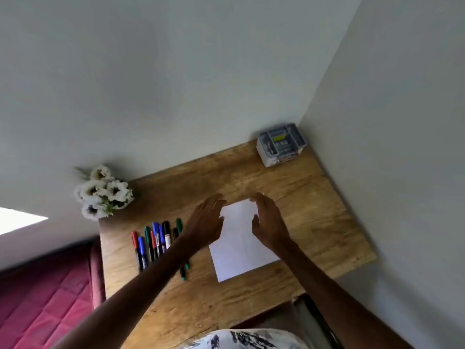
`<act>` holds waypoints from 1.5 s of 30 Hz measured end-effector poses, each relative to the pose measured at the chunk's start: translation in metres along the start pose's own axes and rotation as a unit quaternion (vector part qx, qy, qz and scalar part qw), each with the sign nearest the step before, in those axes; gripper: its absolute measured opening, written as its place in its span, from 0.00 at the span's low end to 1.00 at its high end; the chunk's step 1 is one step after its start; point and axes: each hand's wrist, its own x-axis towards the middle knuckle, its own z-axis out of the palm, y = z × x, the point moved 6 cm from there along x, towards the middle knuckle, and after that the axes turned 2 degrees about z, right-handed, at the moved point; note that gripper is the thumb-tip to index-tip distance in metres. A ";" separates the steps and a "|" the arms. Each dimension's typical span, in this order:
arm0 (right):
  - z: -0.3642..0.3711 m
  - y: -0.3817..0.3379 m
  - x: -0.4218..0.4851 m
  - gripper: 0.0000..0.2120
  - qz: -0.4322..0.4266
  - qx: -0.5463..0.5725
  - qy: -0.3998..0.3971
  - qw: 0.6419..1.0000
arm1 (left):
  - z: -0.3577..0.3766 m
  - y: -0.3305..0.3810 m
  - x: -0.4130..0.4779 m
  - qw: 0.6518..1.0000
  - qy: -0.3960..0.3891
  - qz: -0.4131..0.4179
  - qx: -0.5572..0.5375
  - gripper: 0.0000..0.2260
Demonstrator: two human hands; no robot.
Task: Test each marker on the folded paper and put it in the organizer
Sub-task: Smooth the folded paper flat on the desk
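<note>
Patterned fabric (251, 340) fills the bottom edge, with both bare forearms reaching out above it. Left hand (208, 222) and right hand (268, 222) are spread straight-fingered, holding nothing, over the far corners of the white paper (241, 250) lying mid-tabletop (314, 210). Markers (156, 240) lie in a row left of the paper. A grey organizer (280, 144) stands in the far right corner, white flowers (103, 191) at far left.

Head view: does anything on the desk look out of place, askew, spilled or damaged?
Nothing is spilled or damaged. The markers lie in a loose, uneven row left of the paper, with the rightmost two set nearer the person than the rest. The organizer stands upright in the table's far corner.
</note>
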 end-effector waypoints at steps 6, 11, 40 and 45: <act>0.053 0.023 -0.004 0.29 -0.071 -0.057 0.003 0.996 | 0.053 -0.024 -0.016 0.998 -0.051 0.008 0.042 0.24; 0.058 0.036 0.011 0.26 -0.131 -0.064 0.015 0.989 | 0.067 -0.014 -0.018 0.999 -0.001 0.002 0.036 0.25; 0.076 0.054 0.011 0.24 -0.257 -0.106 0.053 0.959 | 0.095 -0.018 -0.038 0.986 0.118 0.011 0.116 0.28; 0.066 0.050 0.002 0.19 -0.279 -0.096 0.057 0.954 | 0.093 -0.011 -0.041 0.985 0.132 -0.004 0.112 0.25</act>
